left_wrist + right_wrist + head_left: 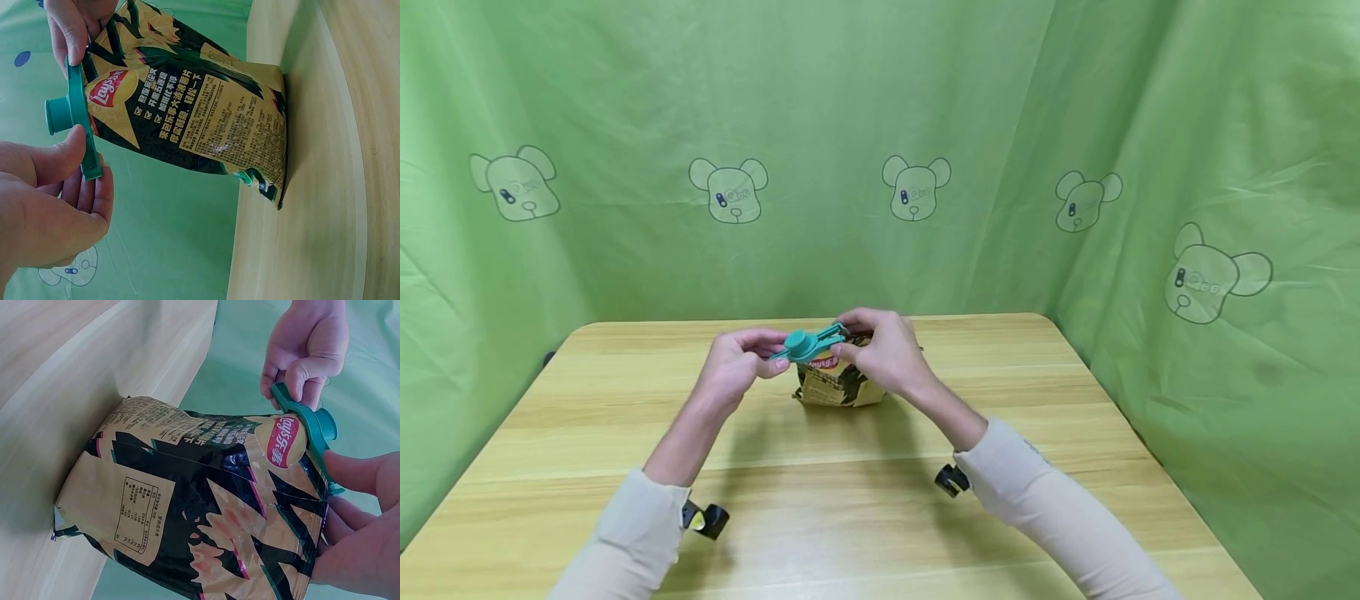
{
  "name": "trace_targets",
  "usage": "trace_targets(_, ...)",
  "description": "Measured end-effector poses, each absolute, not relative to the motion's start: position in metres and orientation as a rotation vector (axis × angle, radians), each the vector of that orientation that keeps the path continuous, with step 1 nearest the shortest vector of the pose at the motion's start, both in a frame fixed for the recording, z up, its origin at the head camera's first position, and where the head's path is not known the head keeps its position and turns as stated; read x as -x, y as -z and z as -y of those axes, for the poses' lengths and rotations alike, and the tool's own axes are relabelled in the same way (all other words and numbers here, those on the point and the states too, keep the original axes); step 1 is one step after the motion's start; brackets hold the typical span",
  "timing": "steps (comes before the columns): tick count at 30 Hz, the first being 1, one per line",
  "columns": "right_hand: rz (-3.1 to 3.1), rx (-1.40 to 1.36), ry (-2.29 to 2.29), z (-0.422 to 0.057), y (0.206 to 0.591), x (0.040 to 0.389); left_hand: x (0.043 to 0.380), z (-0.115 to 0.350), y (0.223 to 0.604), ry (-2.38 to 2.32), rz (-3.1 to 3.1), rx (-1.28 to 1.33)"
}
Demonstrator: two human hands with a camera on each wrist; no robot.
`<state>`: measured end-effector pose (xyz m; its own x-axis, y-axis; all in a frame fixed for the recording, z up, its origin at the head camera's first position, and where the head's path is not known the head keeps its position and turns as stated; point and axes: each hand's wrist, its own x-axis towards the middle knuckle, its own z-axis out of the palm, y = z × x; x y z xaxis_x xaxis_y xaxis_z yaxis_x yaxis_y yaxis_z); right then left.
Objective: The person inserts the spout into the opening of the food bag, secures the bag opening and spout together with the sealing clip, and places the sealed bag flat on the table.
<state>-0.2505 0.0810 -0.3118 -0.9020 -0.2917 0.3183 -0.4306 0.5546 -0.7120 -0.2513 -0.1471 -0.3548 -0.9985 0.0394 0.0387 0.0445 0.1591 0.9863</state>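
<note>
A bag of Lay's chips (838, 387), gold and black, stands upright on the table. Across its top lies a teal bag clip (76, 119) with a round capped spout; in the head view its two arms look slightly apart at the right end. My left hand (733, 367) pinches the clip's left end between thumb and fingers, beyond the bag's edge. At the other end, my right hand (883, 346) pinches the clip by the bag's top corner, its thumb (353, 474) on the near side and its other fingers partly hidden behind the bag.
The light wooden table (820, 517) has rounded far corners. A green curtain (820, 92) with bear-head outlines hangs behind it and along the sides. Black wrist-camera mounts (706, 520) stick out from both sleeves, above the tabletop.
</note>
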Motion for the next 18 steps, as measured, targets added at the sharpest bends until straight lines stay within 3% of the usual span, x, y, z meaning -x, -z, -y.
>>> trace_targets(18, 2.615, -0.616, -1.293, -0.0811, 0.3125, 0.2514, 0.2509, 0.1512, 0.3571, 2.072, 2.413, 0.157)
